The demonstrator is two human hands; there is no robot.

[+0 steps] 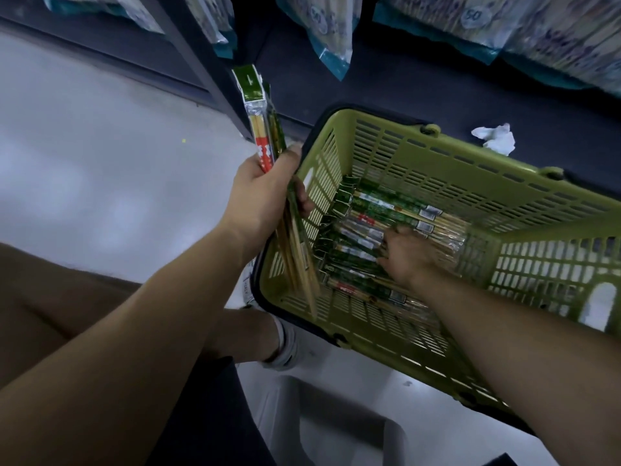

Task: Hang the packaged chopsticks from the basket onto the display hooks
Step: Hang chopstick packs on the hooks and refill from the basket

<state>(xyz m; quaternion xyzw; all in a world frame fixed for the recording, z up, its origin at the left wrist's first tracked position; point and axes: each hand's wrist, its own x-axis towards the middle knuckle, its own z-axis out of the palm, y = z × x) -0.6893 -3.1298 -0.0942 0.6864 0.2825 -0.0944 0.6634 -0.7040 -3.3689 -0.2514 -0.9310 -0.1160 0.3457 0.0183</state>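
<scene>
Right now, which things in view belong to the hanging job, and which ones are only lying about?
Belong to the job: green basket; chopstick packs inside it; bundle of packs held in the left grip; right grip on the basket's packs.
Just lying about: crumpled white paper beside the basket; hanging bags marked 50 above.

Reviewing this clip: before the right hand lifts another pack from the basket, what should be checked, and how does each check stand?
1. The left hand grips its bundle of packs: ok.
2. The right hand rests on the loose packs: ok.
3. It has pinched a single pack: cannot tell, blurred.
4. The basket holds more packs: ok.
5. A free display hook is within reach: cannot tell, none in view.
</scene>
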